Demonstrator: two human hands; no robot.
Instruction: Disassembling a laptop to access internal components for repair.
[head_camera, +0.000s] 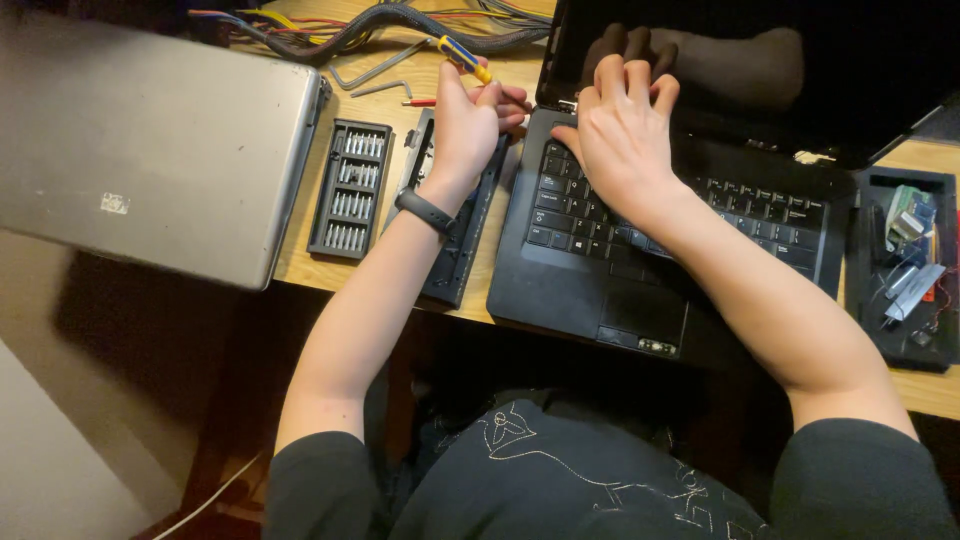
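Lying closed at the upper left of the frame is a silver laptop (150, 140), overhanging the edge of the wooden desk (300, 262). Just right of it a dark tray of screwdriver bits (350, 188) is sitting, its rows of bits showing, and beside that a second dark case (460, 235) is lying partly under the person's left forearm. The left hand (468, 128), a dark band at its wrist, is curling shut around a yellow and blue screwdriver (463, 58), whose handle is sticking out above the fingers at the upper middle of the frame; the tip is hidden, so I cannot tell what it is touching. The right hand (622, 135) is resting half curled on the upper left corner of the black laptop (600, 290), fingertips pressing at the hinge where keyboard and dark screen are meeting; whether it is pinching anything there I cannot tell. At the far right a black tray of small parts (905, 265) is sitting near the desk edge. The risks, as I judge them: the driver could be slipping off a screw and scratching the casing, a loosened screw could be rolling off the desk, and the forearm could be nudging the case over the edge.
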